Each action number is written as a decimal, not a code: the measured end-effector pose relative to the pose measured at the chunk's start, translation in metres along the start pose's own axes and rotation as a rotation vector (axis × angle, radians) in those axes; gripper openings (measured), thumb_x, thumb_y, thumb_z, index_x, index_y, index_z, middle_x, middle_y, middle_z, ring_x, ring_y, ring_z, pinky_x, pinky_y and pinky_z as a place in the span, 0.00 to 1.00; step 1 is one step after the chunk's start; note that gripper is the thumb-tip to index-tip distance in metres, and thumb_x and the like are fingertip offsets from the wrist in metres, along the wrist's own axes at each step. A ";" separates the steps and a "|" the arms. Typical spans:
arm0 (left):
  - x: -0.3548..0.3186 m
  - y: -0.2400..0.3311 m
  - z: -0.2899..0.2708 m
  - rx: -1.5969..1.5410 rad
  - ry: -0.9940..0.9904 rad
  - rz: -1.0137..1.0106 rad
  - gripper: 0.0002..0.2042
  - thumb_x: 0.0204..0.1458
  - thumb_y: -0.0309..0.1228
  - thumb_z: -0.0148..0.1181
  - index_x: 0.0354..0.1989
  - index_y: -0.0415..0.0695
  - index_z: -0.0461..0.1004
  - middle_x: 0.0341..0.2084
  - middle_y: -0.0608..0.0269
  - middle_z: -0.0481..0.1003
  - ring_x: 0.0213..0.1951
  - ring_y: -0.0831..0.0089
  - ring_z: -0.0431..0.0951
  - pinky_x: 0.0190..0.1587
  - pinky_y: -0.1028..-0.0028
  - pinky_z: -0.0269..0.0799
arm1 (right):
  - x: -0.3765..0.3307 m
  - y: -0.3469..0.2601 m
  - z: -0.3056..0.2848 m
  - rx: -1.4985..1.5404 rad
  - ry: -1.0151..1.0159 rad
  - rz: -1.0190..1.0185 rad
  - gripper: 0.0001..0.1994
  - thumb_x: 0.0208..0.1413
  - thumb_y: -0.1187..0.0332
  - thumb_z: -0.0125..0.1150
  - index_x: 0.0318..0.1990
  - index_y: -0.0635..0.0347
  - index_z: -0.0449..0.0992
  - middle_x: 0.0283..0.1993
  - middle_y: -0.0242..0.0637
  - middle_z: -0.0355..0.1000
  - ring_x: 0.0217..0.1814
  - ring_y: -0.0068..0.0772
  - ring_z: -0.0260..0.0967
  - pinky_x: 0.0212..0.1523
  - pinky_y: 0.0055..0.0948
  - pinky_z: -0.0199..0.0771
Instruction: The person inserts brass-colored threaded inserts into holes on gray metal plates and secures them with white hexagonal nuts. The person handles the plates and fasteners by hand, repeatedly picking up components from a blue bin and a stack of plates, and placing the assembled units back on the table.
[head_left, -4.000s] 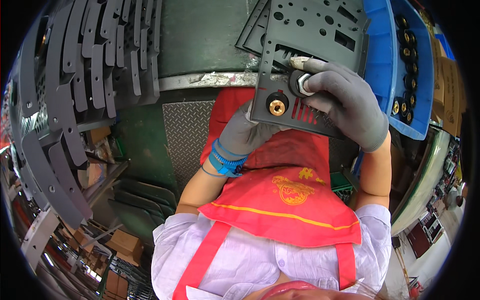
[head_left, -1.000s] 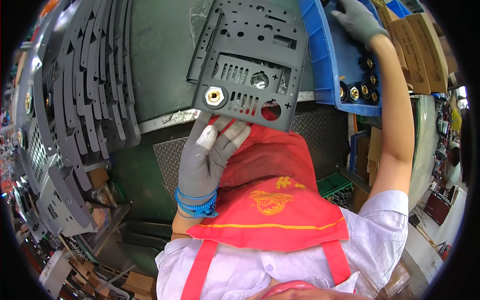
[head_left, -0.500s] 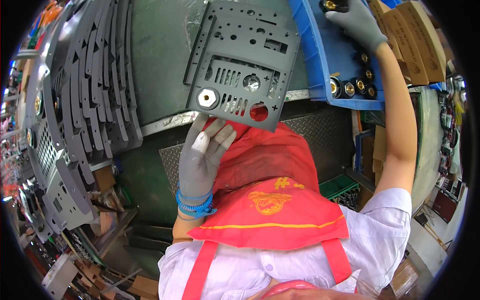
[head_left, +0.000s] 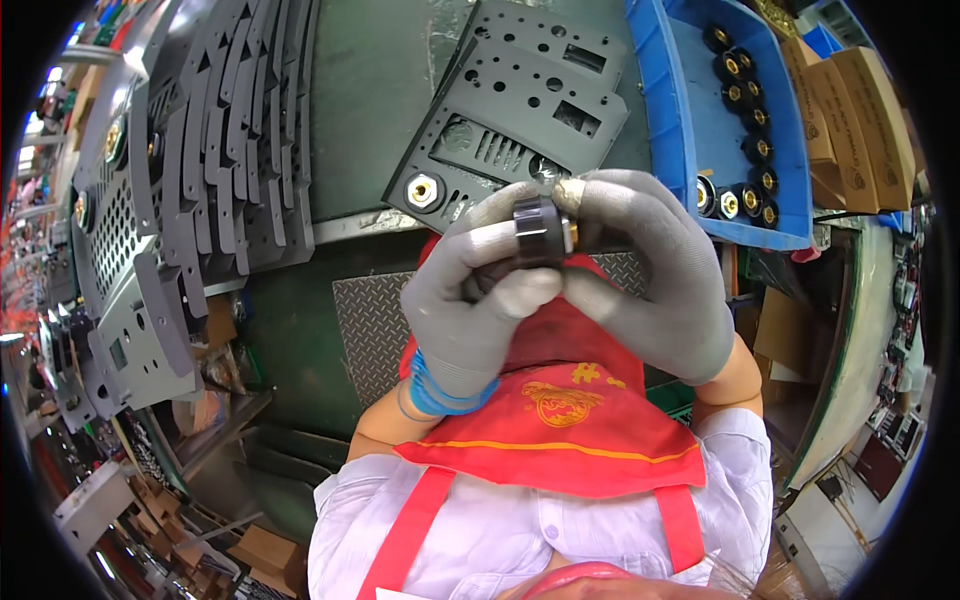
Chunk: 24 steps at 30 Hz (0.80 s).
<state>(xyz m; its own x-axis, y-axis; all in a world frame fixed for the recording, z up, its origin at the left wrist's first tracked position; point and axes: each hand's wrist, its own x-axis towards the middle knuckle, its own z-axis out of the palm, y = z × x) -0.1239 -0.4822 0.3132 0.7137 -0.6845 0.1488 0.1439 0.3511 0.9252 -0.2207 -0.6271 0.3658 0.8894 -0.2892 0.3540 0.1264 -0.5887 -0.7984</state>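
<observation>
In front of my apron, both gloved hands meet around a black round connector with a brass core (head_left: 538,228). My left hand (head_left: 455,300) is closed on its black body. From the other side, my right hand (head_left: 665,280) has its fingers closed at the brass end; what lies between the right fingertips is partly hidden. Just beyond the hands lie overlapping dark grey metal panels (head_left: 530,105) with round holes, slots and square cutouts. At the near left corner of the upper panel sits a fitting with a pale hex nut (head_left: 424,191).
A blue plastic bin (head_left: 683,130) at the right holds several black and brass connectors (head_left: 760,150). Cardboard boxes (head_left: 850,130) stand beyond it. Many bent grey panels (head_left: 215,150) stand in a row at the left. A diamond-pattern metal plate (head_left: 365,330) lies below the bench edge.
My right hand has come from the blue bin to the middle with a black connector. My left hand has risen from the panel's near edge and closed on it.
</observation>
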 end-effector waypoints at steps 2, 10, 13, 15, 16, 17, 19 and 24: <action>-0.010 -0.002 -0.012 -0.215 -0.012 -0.158 0.19 0.49 0.31 0.72 0.47 0.34 0.77 0.51 0.49 0.76 0.50 0.66 0.77 0.51 0.69 0.75 | -0.003 0.000 0.003 0.037 -0.003 0.013 0.23 0.44 0.76 0.73 0.50 0.63 0.74 0.44 0.43 0.72 0.40 0.37 0.73 0.40 0.29 0.74; -0.042 -0.014 -0.037 -0.486 0.004 -0.396 0.17 0.49 0.33 0.72 0.43 0.34 0.80 0.44 0.52 0.80 0.47 0.65 0.79 0.54 0.67 0.73 | -0.031 0.009 0.031 -0.056 -0.012 -0.101 0.22 0.43 0.72 0.74 0.49 0.60 0.77 0.41 0.43 0.72 0.38 0.43 0.73 0.36 0.36 0.74; -0.049 -0.020 -0.038 -0.510 0.020 -0.390 0.18 0.49 0.34 0.72 0.44 0.34 0.79 0.45 0.53 0.79 0.47 0.66 0.79 0.54 0.67 0.73 | -0.033 0.008 0.040 -0.049 0.016 -0.105 0.21 0.44 0.72 0.74 0.47 0.60 0.77 0.41 0.43 0.72 0.38 0.42 0.73 0.35 0.36 0.74; -0.052 -0.025 -0.043 -0.477 0.014 -0.414 0.18 0.51 0.36 0.71 0.44 0.35 0.79 0.44 0.54 0.79 0.48 0.67 0.79 0.53 0.68 0.73 | -0.029 0.009 0.040 -0.005 -0.044 -0.120 0.19 0.46 0.71 0.73 0.47 0.60 0.77 0.42 0.43 0.71 0.38 0.42 0.73 0.34 0.34 0.74; -0.052 -0.028 -0.046 -0.559 -0.018 -0.451 0.18 0.52 0.37 0.70 0.44 0.35 0.79 0.44 0.55 0.79 0.47 0.68 0.79 0.52 0.69 0.74 | -0.027 0.010 0.040 0.012 -0.079 -0.134 0.18 0.47 0.71 0.72 0.46 0.60 0.77 0.43 0.43 0.71 0.37 0.42 0.73 0.34 0.33 0.74; -0.052 -0.028 -0.052 -0.618 -0.049 -0.511 0.18 0.52 0.38 0.69 0.44 0.35 0.78 0.43 0.56 0.79 0.46 0.69 0.79 0.51 0.69 0.74 | -0.024 0.011 0.037 -0.027 -0.137 -0.169 0.16 0.48 0.70 0.70 0.46 0.58 0.77 0.46 0.41 0.71 0.39 0.41 0.73 0.38 0.35 0.72; -0.052 -0.030 -0.058 -0.655 -0.078 -0.581 0.20 0.55 0.41 0.67 0.45 0.36 0.76 0.40 0.60 0.79 0.41 0.71 0.80 0.45 0.71 0.77 | -0.021 0.011 0.033 -0.105 -0.273 -0.258 0.14 0.49 0.69 0.66 0.45 0.54 0.78 0.51 0.36 0.71 0.43 0.39 0.73 0.47 0.40 0.69; -0.051 -0.029 -0.051 -0.826 -0.106 -0.815 0.13 0.61 0.31 0.56 0.50 0.37 0.74 0.41 0.59 0.78 0.44 0.71 0.79 0.46 0.73 0.77 | -0.022 0.001 0.041 0.163 -0.605 -0.366 0.13 0.52 0.72 0.57 0.45 0.48 0.77 0.55 0.31 0.72 0.53 0.36 0.71 0.56 0.46 0.63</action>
<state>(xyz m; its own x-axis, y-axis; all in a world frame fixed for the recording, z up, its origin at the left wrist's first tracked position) -0.1292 -0.4249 0.2609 0.1489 -0.9354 -0.3209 0.9641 0.0651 0.2575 -0.2219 -0.5903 0.3374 0.8591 0.4004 0.3188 0.4842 -0.4340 -0.7597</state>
